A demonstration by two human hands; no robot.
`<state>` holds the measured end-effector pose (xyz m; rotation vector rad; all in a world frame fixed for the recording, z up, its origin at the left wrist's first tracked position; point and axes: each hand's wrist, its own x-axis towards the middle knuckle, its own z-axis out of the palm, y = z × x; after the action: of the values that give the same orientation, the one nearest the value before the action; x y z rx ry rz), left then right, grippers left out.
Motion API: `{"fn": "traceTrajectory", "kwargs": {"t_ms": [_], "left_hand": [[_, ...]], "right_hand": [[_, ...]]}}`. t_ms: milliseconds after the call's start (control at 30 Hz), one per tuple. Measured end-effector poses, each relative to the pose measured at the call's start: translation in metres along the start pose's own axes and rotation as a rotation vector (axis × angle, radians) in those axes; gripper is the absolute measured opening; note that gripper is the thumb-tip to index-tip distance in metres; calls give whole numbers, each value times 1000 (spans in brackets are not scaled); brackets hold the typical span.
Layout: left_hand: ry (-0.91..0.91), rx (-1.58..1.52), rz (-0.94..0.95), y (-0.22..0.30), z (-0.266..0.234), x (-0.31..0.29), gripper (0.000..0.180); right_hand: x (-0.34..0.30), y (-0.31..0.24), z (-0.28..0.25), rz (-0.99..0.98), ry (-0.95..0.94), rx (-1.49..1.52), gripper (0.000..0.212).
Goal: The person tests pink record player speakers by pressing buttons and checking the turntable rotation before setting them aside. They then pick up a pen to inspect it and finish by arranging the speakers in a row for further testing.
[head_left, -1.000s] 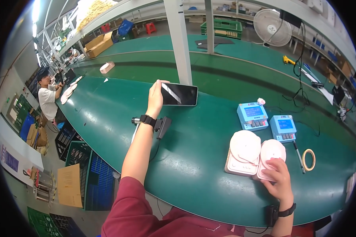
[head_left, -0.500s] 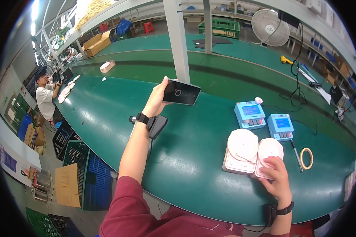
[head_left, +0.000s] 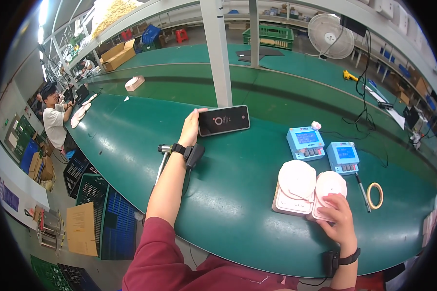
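My left hand (head_left: 191, 127) is closed on the left end of a black smartphone (head_left: 223, 121), held above the green table. Its screen is dark, with a small ring and faint marks showing. My right hand (head_left: 340, 222) curls its fingers over the front of a pinkish-white device with a round top (head_left: 331, 183); the thumb presses near its lower edge. Left of this, almost touching it, stands a second pinkish-white round-topped device (head_left: 296, 180) with small markings along its front. Behind the pair are two light-blue meters, one on the left (head_left: 306, 144) and one on the right (head_left: 344, 158), both screens lit.
A pen (head_left: 363, 192) and a tape roll (head_left: 375, 196) lie right of the devices. A grey post (head_left: 216, 58) rises behind the phone. Several round white pieces (head_left: 81, 113) lie far left beside another person (head_left: 56, 116). Crates (head_left: 119, 223) stand left of the table (head_left: 238, 194).
The smartphone has turned more level and its face shows more fully. My left wrist has shifted slightly, while my right hand stays on the same device.
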<state>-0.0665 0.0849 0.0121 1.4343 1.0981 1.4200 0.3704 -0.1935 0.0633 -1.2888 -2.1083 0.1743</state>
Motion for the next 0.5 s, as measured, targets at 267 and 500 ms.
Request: {"fn": "traceTrajectory", "kwargs": {"t_ms": [267,500], "left_hand": [[274,546,168,-16,16,-6,30],[-15,525,320,10,74,-36,29]], "right_hand": [[-2,-2,-3,21,1,45,31],[-3,4,-4,41,35,2,29]]}}
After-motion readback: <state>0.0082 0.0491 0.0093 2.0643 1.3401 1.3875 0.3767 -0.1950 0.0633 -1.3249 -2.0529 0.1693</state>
